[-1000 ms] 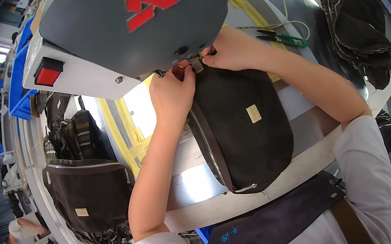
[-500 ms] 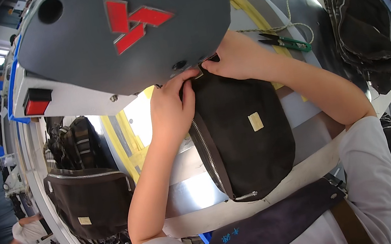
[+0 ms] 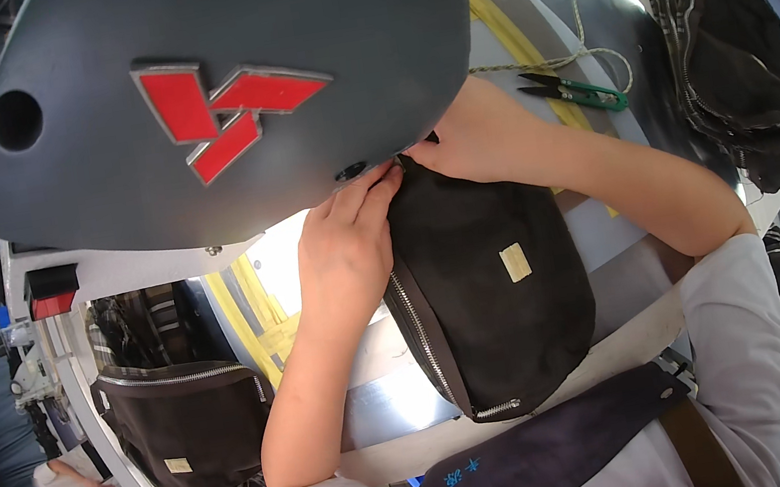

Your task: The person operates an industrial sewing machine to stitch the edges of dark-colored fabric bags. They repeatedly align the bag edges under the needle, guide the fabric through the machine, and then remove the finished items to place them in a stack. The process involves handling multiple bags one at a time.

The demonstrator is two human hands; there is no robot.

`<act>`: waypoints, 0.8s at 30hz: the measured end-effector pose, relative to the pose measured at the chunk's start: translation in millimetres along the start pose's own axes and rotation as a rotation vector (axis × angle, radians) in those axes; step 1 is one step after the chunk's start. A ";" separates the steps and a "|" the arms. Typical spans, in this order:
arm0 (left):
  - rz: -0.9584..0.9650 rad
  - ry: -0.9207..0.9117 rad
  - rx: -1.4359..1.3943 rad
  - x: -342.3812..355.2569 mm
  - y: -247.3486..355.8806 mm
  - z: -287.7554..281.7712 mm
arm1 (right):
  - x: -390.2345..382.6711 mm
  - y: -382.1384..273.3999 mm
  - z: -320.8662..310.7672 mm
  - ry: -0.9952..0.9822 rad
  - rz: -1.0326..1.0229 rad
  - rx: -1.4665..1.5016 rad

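A dark brown fabric bag (image 3: 513, 326) with a silver zipper along its left side and a small tan label lies in front of me. Its far edge reaches under the grey sewing machine head (image 3: 221, 127) with red emblem pieces. My left hand (image 3: 346, 250) presses its fingers together at the bag's far left corner. Beside it, my right hand (image 3: 475, 135) is closed on the far edge, fingertips partly hidden. What happens beneath the machine head is out of sight.
Green-handled thread snips (image 3: 574, 92) and a cord (image 3: 576, 4) lie at the far right. Other dark zippered bags are stacked at right (image 3: 731, 61), and another bag (image 3: 185, 425) sits at left. Yellow tape (image 3: 259, 313) marks the worktop. A person (image 3: 68, 483) is in the far left background.
The view has shifted, so the machine head looks larger and lower. My left thumb and fingers, spread before, are now drawn together at the bag's edge. My right hand keeps its hold.
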State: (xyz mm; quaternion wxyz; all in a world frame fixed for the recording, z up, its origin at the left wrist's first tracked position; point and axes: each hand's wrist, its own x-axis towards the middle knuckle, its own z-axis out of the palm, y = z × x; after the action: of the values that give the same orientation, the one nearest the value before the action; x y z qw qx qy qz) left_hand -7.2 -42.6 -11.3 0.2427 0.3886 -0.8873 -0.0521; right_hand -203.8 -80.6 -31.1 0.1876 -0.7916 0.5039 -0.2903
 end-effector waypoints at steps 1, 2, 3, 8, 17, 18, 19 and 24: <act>-0.007 -0.015 -0.005 0.0 0.7 -0.9 | -0.1 -1.5 -0.6 -0.013 0.003 -0.012; -0.013 -0.030 -0.010 -0.2 1.3 -1.3 | -0.1 -3.8 -2.2 -0.027 0.005 -0.025; -0.004 -0.026 0.009 0.1 1.6 -1.4 | 0.2 -5.6 -3.6 -0.039 0.006 -0.039; 0.009 -0.027 0.052 0.1 3.2 -0.5 | 2.1 0.8 -2.4 -0.006 0.036 0.031; -0.028 -0.044 -0.022 2.4 8.1 -4.1 | 6.4 5.0 1.2 0.024 -0.010 0.006; -0.014 -0.039 -0.008 2.3 8.5 -4.3 | 6.3 3.1 -1.1 0.033 -0.009 0.006; -0.001 -0.033 0.006 1.4 8.4 -3.4 | 5.8 2.7 -4.4 0.003 0.008 0.086; 0.018 -0.043 0.033 1.1 8.5 -4.0 | 5.6 -2.4 -19.7 -0.133 0.046 0.379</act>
State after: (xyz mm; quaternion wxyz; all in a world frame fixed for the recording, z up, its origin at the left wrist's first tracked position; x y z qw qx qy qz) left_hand -11.6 -37.1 -4.9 0.2174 0.3835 -0.8965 -0.0437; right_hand -213.1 -84.7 -13.2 0.3727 -0.7478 0.4448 -0.3226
